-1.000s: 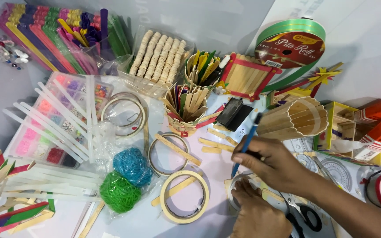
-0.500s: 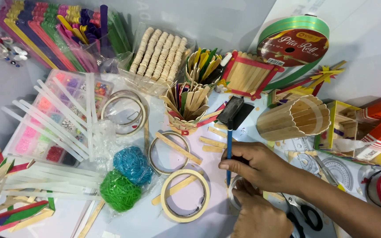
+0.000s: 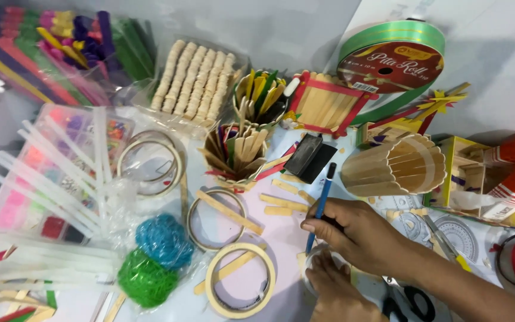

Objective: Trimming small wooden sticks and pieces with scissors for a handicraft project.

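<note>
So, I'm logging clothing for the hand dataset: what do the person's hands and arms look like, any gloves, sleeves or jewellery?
Both are bare. The right hand and its forearm show no glove, sleeve, watch or ring. The left hand is also ungloved, with no ring visible.

Right hand (image 3: 359, 232) gripping blue pen (image 3: 320, 206) upright, left hand (image 3: 335, 292) below, tape rolls (image 3: 239, 289) nearby

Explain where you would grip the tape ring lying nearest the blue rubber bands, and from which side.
Grip the tape ring across its rim at the left edge, coming from above: it lies flat and open-centred, and a wooden stick crosses its middle and lower-left edge.
</note>
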